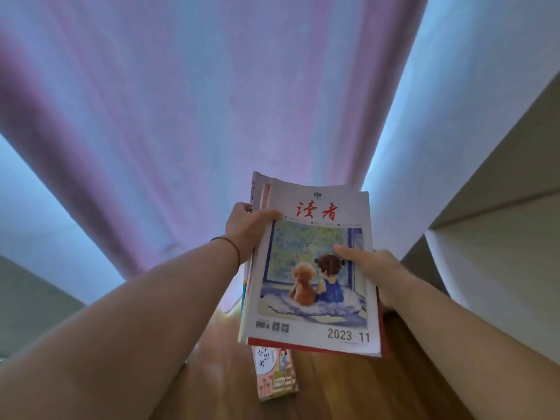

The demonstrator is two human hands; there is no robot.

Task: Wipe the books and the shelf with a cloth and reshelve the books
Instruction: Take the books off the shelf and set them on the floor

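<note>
I hold a stack of magazines point(312, 322) up in front of me with both hands. The top one has a white cover with red characters, a painting of a child and a teddy bear at a window, and "2023·11" printed at the bottom. My left hand point(247, 227) grips the stack's upper left edge, thumb across the cover. My right hand point(378, 272) grips the right edge, thumb lying on the picture. A pink book point(275, 374) lies on the wooden floor point(348, 389) below the stack. No cloth is in view.
A pink curtain point(188, 116) hangs ahead, with backlit white wall on both sides. White shelf boards point(491, 237) jut in from the right. A grey surface point(33, 301) sits at the left edge.
</note>
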